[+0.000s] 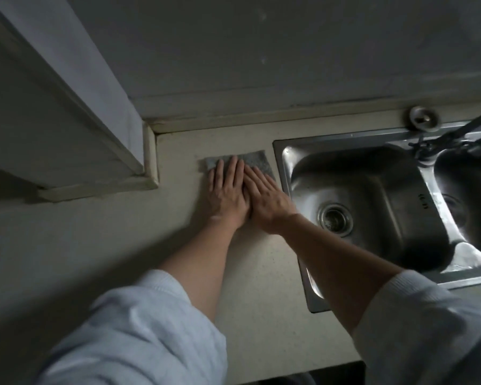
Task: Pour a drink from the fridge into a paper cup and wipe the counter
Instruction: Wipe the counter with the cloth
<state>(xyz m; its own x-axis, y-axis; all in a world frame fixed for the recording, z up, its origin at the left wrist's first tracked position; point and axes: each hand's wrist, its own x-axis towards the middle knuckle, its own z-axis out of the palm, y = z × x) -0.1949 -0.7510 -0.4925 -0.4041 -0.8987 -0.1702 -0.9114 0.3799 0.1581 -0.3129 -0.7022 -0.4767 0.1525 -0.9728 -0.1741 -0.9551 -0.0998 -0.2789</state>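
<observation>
A grey cloth (pixel 254 159) lies flat on the pale counter (pixel 175 232), just left of the sink. My left hand (pixel 228 191) presses on the cloth with straight fingers. Beside it, touching it, my right hand (pixel 267 197) also lies flat on the cloth, fingers straight. Most of the cloth is hidden under both hands; only its far edge shows. No paper cup or drink is in view.
A steel double sink (pixel 372 195) with a drain sits right of the hands, a dark tap (pixel 456 137) above it. A wall column with trim (pixel 100 187) juts onto the counter at the left. The back wall runs behind the cloth.
</observation>
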